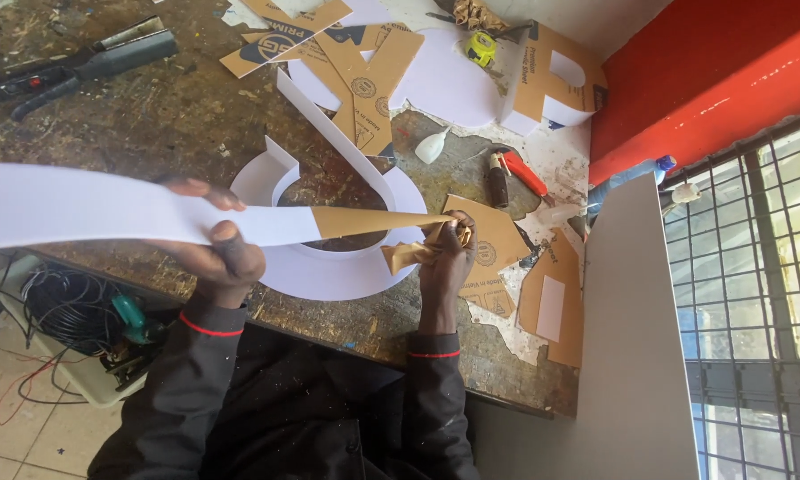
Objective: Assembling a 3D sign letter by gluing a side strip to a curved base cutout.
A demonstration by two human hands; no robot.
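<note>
A scarred, glue-stained workbench [177,116] fills most of the view, with a red wall [702,71] and a barred window [755,267] to the right of it. A tall white board [635,338] leans at the bench's right edge, standing between the bench and the window. In front of the person, a long white strip [88,206] stretches from the left edge of the picture to the middle; its right end still wears a brown paper backing [377,220] that tapers to a point. The left hand [213,249] is clamped on the strip, thumb on top and fingers beneath, holding it above the bench. The right hand [444,258] is closed on the crumpled, peeled brown paper at the strip's tip. Under the strip lies a white ring-shaped cutout [329,267], partly hidden by it, with another white strip [329,133] standing on edge across it. Brown-backed offcuts [355,53] are scattered along the far side, and more lie at the right near a red-handled tool [524,173]. A yellow tape measure [481,49] sits at the top, and a dark power tool [80,67] lies at the upper left. Below the bench on the left, a bin holds coiled black cable [66,307].
</note>
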